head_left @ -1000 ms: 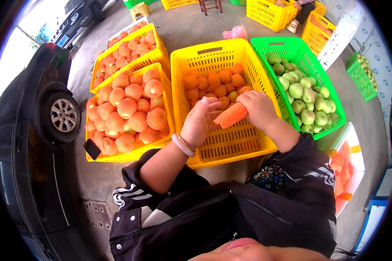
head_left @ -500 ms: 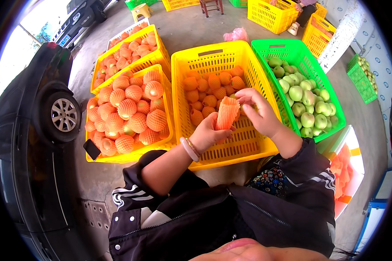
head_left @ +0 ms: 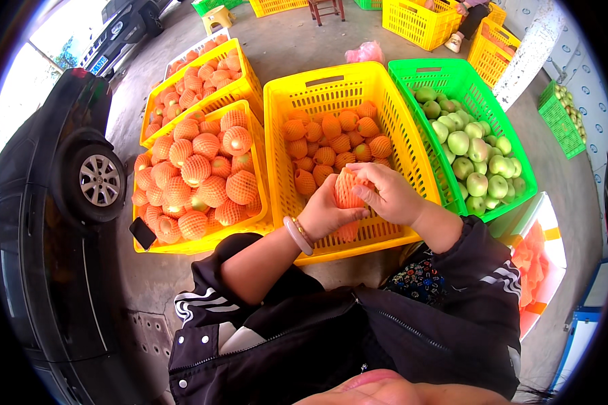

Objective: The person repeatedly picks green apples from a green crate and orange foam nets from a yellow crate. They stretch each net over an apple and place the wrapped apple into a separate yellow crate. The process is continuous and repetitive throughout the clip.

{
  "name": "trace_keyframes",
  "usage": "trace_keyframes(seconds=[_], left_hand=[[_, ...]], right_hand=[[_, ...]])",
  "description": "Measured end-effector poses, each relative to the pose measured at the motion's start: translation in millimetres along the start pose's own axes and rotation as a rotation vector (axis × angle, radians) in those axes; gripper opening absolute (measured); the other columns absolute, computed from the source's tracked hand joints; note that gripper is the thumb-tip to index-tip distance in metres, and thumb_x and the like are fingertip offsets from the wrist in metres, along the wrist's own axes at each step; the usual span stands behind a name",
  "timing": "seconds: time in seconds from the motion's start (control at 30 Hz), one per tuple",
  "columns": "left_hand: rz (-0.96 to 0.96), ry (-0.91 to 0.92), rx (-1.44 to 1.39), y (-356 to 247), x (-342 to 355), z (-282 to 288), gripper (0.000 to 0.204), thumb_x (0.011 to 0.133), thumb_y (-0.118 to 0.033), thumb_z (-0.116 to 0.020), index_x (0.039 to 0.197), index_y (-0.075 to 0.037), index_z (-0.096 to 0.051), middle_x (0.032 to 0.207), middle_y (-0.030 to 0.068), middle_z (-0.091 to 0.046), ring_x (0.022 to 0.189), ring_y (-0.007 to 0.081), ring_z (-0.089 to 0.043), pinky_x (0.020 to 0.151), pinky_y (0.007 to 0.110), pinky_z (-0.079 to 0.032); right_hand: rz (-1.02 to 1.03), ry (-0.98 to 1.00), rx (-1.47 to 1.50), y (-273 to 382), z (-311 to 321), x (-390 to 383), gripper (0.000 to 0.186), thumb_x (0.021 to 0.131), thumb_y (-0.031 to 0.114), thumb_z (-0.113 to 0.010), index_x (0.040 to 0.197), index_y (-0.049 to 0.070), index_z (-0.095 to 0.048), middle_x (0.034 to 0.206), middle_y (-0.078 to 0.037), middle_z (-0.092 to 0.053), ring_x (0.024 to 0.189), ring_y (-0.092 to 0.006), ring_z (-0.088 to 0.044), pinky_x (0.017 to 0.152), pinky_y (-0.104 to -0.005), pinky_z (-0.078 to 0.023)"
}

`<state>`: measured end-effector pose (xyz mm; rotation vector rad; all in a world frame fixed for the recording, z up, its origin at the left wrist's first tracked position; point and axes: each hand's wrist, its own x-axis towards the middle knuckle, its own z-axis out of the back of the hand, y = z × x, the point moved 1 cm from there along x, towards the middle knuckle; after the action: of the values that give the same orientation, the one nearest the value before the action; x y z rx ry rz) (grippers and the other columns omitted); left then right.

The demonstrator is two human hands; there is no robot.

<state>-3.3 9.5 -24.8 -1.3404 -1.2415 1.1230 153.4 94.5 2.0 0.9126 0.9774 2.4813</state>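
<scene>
Over the middle yellow crate, my left hand is wrapped round an orange foam net sleeve. My right hand closes on the same sleeve from the right, fingers at its upper part. The sleeve's upper part looks rounded, and its lower end hangs below my left thumb. My fingers hide whether a fruit sits inside. Beneath, several fruits in orange foam nets lie toward the far side of this crate. On the right, a green crate holds bare green apples.
Two yellow crates of netted fruit stand at left, a black phone on the near one's corner. At right, a white box holds orange foam nets. A black car stands far left; a person's shoe shows behind.
My right hand has come down and in from above the sleeve's top and now grips it. The sleeve sits lower and looks rounder at its top.
</scene>
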Motion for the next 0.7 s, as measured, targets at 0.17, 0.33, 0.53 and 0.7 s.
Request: trace_keyframes(seconds=[0.17, 0.33, 0.53, 0.7], left_hand=[[0.100, 0.029, -0.031, -2.8, -0.4, 0.4, 0.033, 0.086, -0.011, -0.067, 0.112, -0.003, -0.049, 0.094, 0.0032, -0.060, 0.082, 0.0111, -0.061, 0.073, 0.027, -0.052], [0.219, 0.119, -0.149, -4.2, -3.0, -2.1, 0.023, 0.090, -0.017, -0.063, 0.105, -0.003, -0.052, 0.080, 0.0031, -0.060, 0.068, 0.0114, -0.059, 0.064, 0.026, -0.051], [0.212, 0.149, -0.204, -17.7, -10.8, -7.9, 0.024, 0.089, -0.023, -0.067, 0.099, -0.005, -0.054, 0.076, 0.0018, -0.057, 0.063, 0.0104, -0.057, 0.056, 0.024, -0.049], [0.145, 0.230, 0.169, 0.1, -12.6, -15.0, 0.022, 0.087, -0.018, -0.068, 0.101, -0.006, -0.056, 0.084, 0.0025, -0.059, 0.067, 0.0112, -0.058, 0.059, 0.024, -0.049]], right_hand=[[0.021, -0.074, -0.018, 3.6, 0.4, 0.3, 0.025, 0.091, 0.026, -0.060, 0.094, 0.003, -0.054, 0.094, -0.016, -0.064, 0.094, -0.0351, -0.061, 0.081, -0.0414, -0.046], [-0.102, -0.095, 0.298, 2.7, -4.0, -2.0, 0.051, 0.085, 0.030, -0.070, 0.120, 0.004, -0.044, 0.114, -0.015, -0.059, 0.106, -0.0261, -0.058, 0.089, -0.0369, -0.045], [-0.261, 0.082, 0.896, 14.8, -4.9, 3.6, 0.084, 0.083, 0.028, -0.074, 0.144, 0.002, -0.022, 0.129, -0.016, -0.051, 0.121, -0.0212, -0.049, 0.103, -0.0358, -0.040], [-0.378, 0.243, 0.854, 27.1, -18.2, 1.2, 0.035, 0.090, 0.012, -0.064, 0.120, 0.003, -0.048, 0.096, -0.009, -0.064, 0.086, -0.0107, -0.059, 0.079, -0.0258, -0.048]])
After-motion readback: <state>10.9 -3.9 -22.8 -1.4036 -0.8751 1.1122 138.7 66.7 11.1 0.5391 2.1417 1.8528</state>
